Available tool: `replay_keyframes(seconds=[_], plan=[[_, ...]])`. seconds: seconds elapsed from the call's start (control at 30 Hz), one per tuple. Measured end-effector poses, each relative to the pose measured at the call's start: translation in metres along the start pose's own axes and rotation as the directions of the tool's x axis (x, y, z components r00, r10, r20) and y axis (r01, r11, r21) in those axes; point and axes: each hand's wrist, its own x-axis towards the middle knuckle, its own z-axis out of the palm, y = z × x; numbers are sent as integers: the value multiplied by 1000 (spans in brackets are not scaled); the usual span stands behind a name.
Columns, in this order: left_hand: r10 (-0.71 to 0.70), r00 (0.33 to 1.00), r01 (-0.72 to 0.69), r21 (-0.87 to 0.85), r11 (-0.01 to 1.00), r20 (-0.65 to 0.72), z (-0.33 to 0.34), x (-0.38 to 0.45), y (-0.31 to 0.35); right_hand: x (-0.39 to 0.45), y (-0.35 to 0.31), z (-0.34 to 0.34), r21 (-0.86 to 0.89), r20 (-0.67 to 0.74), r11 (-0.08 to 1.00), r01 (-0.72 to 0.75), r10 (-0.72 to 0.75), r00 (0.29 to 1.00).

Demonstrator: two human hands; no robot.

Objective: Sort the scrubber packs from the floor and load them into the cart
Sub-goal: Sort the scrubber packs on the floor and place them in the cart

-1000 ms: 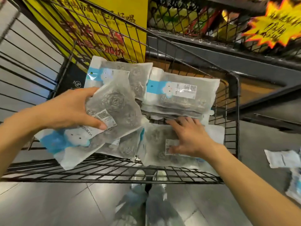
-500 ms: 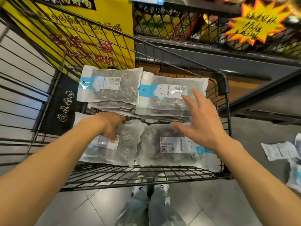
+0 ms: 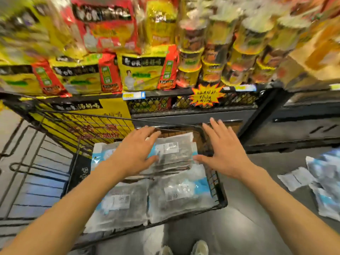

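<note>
Grey tiled shop floor [image 3: 237,230], black wire cart [image 3: 219,203] parked against a shelf [image 3: 165,93] of yellow and red food packs. Scrubber packs [image 3: 176,196] lie stacked flat in the cart; more packs on the floor [image 3: 325,188] to your right. Your left hand [image 3: 134,153] rests flat, fingers spread, on the rear stack; your right hand [image 3: 225,153] hovers spread at the cart's right rim.

Scrubber packs [image 3: 171,155] stacked in cart [image 3: 219,201] before me; more packs on floor [image 3: 323,184] right; my shoes [image 3: 199,247] beneath; shelf [image 3: 165,94] behind.
</note>
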Motion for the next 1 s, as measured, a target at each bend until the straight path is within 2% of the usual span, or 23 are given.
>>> replay_keyframes(seconds=[0.2,0.43,0.63,0.73,0.9,1.0], plan=[[210,960,-217,-19,976,-187,-94,56,120,-82,97,-116,34,-161,981,-191,194,968],[467,837,-485,8,875,-285,-155,136,320,-202,248,-170,74,-260,901,-427,430,864],[667,698,-692,-5,722,-262,-168,196,501,-311,363,-183,224,-314,743,-631,668,674],[744,621,-764,20,645,-248,-168,221,574,-362,404,-183,290,-333,625,-725,776,536],[824,523,-847,-21,531,-217,-153,266,668,-422,457,-179,341,-263,444,-829,891,370],[868,466,-880,13,475,-173,-143,302,711,-431,487,-180,366,-224,369,-854,926,304]])
